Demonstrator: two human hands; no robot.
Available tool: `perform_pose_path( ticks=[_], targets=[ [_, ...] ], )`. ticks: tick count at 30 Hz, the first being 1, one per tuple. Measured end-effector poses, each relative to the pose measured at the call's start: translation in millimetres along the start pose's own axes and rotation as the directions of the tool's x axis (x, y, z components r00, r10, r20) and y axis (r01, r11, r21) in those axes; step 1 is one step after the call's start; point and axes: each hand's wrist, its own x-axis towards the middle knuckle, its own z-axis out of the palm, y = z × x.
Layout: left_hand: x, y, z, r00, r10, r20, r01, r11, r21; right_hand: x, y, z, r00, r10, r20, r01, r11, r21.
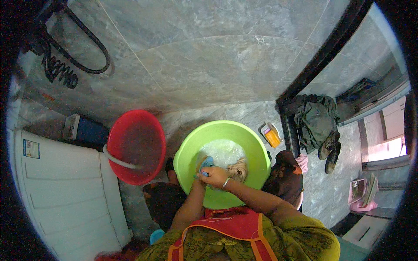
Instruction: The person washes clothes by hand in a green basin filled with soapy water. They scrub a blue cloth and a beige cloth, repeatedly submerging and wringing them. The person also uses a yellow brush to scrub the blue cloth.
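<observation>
A large lime-green plastic basin (192, 140) stands on the floor between my knees. Foamy water (223, 148) covers its bottom. My right hand (215, 176), with a bangle at the wrist, is closed around a small blue cloth (207, 161). Close against it, my left hand (200, 177) also grips the blue cloth; much of that hand is hidden behind the right. Both hands are over the basin's near half. A bunched beige cloth (239, 170) lies in the water to the right of my hands, held by neither.
A red bucket (135, 143) with a pale handle stands left of the basin, beside a white appliance (68, 192). At right are a soap tray (277, 128) holding an orange bar (272, 138), dark fabric (315, 120) and worn shoes (329, 151). A tiled wall (212, 65) rises ahead.
</observation>
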Motion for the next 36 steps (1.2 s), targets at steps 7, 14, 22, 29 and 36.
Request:
perform_pose_path(
  ticks=[7, 14, 22, 29, 36],
  targets=[
    [-2.2, -11.0, -7.9, 0.993, 0.103, 0.06, -0.106, 0.994, 0.037, 33.5, 34.1, 12.2, 0.935, 0.126, -0.331, -0.184, 0.972, -0.148],
    [-18.6, 1.9, 42.6, 0.945, 0.073, -0.318, -0.108, 0.99, -0.093, 49.7, 65.1, 2.4, 0.881, 0.345, -0.323, -0.4, 0.908, -0.122],
    [-9.9, 8.1, 24.7, 0.734, 0.412, -0.54, -0.093, 0.848, 0.521, 37.5, 144.7, -10.7, 0.807, 0.454, -0.377, -0.493, 0.87, -0.009],
    [-12.0, -2.7, 22.5, 0.776, 0.042, -0.629, 0.115, 0.971, 0.208, 29.5, 162.8, 31.2, 0.655, 0.482, -0.582, -0.584, 0.812, 0.015],
    [-3.6, -8.9, 3.9, 0.975, -0.084, -0.205, 0.037, 0.973, -0.226, 35.1, 95.2, 32.4, 0.966, 0.253, -0.052, -0.204, 0.872, 0.445]
  ],
)
